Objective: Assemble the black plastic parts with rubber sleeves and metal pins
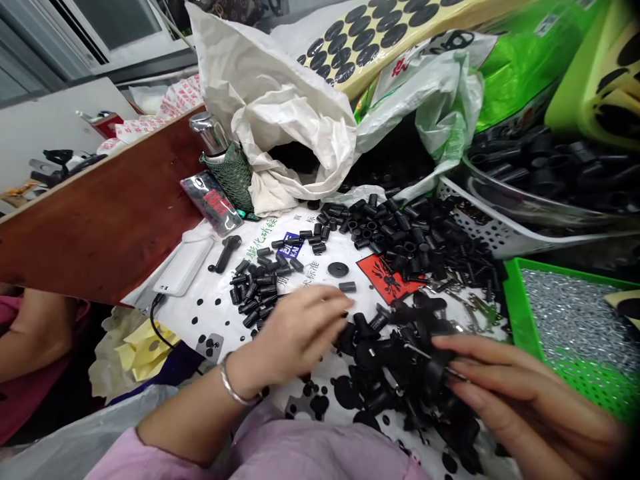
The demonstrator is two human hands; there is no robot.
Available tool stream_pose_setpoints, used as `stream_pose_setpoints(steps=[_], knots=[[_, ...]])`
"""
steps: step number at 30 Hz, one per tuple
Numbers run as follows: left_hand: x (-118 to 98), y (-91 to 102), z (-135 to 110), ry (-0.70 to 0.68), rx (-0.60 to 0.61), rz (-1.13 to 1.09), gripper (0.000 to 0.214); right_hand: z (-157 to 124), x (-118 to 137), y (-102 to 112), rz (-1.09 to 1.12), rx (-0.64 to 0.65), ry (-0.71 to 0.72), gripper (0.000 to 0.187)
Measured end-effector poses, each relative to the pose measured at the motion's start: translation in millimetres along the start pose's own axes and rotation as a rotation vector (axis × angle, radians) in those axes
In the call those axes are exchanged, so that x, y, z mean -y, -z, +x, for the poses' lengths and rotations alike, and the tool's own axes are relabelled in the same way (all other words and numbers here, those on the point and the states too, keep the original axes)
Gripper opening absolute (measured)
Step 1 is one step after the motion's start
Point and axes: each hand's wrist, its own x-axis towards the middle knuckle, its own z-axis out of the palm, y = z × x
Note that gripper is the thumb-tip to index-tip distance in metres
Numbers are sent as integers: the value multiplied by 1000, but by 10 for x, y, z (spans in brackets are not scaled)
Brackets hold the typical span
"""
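Observation:
My left hand (300, 330) reaches over the white printed sheet (210, 313), fingers curled toward a heap of black plastic parts (385, 360); what its fingertips pinch is hidden. My right hand (505, 393) lies at the lower right, fingers pressed together on a black plastic part (434, 368) with a thin metal pin. A pile of short black tubes (405, 233) spreads beyond the hands. A smaller cluster of black tubes (257, 283) lies to the left. A black disc (339, 269) sits between them.
A green tray of small metal pieces (575, 320) stands at right. A white perforated basket (490, 230) and a bowl of black parts (550, 173) are behind. White bags (280, 113), a flask (225, 160), a power bank (183, 267) and another person's arm (30, 333) lie left.

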Motion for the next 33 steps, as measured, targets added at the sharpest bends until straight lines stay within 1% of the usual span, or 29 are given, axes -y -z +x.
stream_pose_setpoints(steps=[1,2,3,4,5,7,8,10,12,14,17,20,21,23,26,30,33], knots=[[119,65,-3,59,-71,100,24,7,-61,34,-4,-18,-15,21],[244,126,6,129,-82,218,24,14,-120,64,11,-64,79,22],[369,179,28,182,-55,334,25,20,-169,88,11,-66,104,24],[485,220,62,209,-1,438,25,24,-199,104,15,-75,132,24],[589,249,107,242,91,528,26,25,-205,113,15,-77,138,25],[750,263,209,225,186,554,24,19,-151,115,9,-63,63,27],[809,252,256,210,230,555,22,10,-102,113,9,-48,1,28],[899,214,324,179,296,540,20,-15,-8,113,23,-34,-55,29],[960,183,351,165,337,525,18,-41,39,124,35,-36,-79,29],[986,182,349,162,348,507,15,-54,35,140,31,-44,-115,28],[900,215,325,152,330,461,15,-23,18,144,28,-54,-73,25],[648,201,283,114,297,374,22,66,83,112,18,-81,17,21],[544,172,264,87,283,324,23,100,121,97,16,-82,45,19],[343,85,220,16,228,133,22,160,206,65,8,-55,90,18],[122,-76,157,-69,165,-6,20,204,312,38,-62,2,174,16],[-12,-215,104,-130,89,-54,20,190,379,33,-112,16,228,14],[-71,-237,83,-130,95,-61,19,162,396,5,-143,26,266,12]])
